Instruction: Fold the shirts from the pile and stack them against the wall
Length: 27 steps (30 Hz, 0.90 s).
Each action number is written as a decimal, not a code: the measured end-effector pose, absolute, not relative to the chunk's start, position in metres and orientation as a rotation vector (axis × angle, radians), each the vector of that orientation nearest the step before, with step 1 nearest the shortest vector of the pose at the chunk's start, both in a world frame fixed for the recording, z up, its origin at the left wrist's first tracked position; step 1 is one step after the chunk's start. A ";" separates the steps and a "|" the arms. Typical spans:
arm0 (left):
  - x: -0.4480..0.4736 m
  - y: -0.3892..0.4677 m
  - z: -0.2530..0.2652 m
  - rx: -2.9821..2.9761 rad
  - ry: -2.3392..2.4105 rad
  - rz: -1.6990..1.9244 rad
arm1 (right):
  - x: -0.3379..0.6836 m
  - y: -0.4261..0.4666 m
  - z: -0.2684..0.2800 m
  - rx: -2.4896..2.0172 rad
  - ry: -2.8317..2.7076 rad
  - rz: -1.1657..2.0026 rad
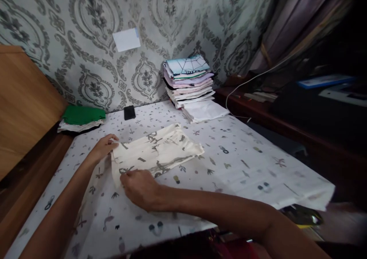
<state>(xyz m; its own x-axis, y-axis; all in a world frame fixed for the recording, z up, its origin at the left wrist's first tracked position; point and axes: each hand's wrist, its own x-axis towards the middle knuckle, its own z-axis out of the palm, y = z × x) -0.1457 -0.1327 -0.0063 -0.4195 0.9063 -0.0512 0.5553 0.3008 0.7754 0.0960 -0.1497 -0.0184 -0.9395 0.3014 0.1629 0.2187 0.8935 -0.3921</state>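
Observation:
A folded cream garment (149, 152) with a dark grey-green print lies across the cloth-covered surface in front of me. Its right end looks gathered; whether it is trousers or another piece of clothing I cannot tell. My left hand (105, 147) pinches its upper left corner. Closer to me, my right hand (141, 189) is closed on the lower left corner, with the fingertips hidden. Between the two hands the left edge is lifted slightly off the surface.
A tall stack of folded clothes (189, 85) stands by the wall, with a white folded piece (208, 110) before it. A green-topped pile (83, 115) sits at left near a black phone-like object (129, 112). A white cable (243, 80) hangs at right.

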 end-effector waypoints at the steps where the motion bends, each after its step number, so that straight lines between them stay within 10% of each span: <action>1: -0.141 -0.131 0.000 1.255 2.037 0.984 | 0.101 -0.145 -0.019 -0.502 -2.749 0.686; 10: -0.099 -0.073 0.015 1.063 1.742 0.974 | 0.156 -0.116 -0.033 -0.961 -1.515 1.995; 27: -0.073 -0.039 -0.020 1.328 1.922 0.688 | 0.173 -0.096 -0.022 -1.113 -1.197 2.326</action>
